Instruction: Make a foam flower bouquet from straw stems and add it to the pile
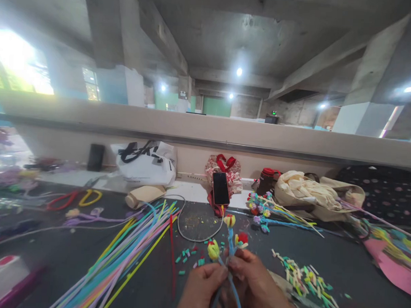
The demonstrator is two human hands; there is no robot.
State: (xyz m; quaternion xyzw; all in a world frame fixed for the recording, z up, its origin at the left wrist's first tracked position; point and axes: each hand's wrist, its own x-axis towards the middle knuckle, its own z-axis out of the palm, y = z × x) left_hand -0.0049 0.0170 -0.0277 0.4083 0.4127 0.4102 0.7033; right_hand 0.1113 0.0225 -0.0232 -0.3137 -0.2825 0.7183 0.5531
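Note:
In the lower middle of the head view, both hands pinch a blue pipe-cleaner flower sprig upright. Its three small heads are yellow and red, one of them also whitish. My left hand grips the stem just under the yellow left head. Close beside it, my right hand closes on the stem junction below the red head. Blue stem ends hang down between the hands. Left of them lies a fan of long coloured pipe cleaners, with a red pipe cleaner nearer my left hand.
Cut pipe-cleaner pieces are heaped at right. Behind are a charging phone on a patterned cloth bag, finished flower sprigs, a bottle and a cream cloth bag. Scissors and a white plastic bag are at left.

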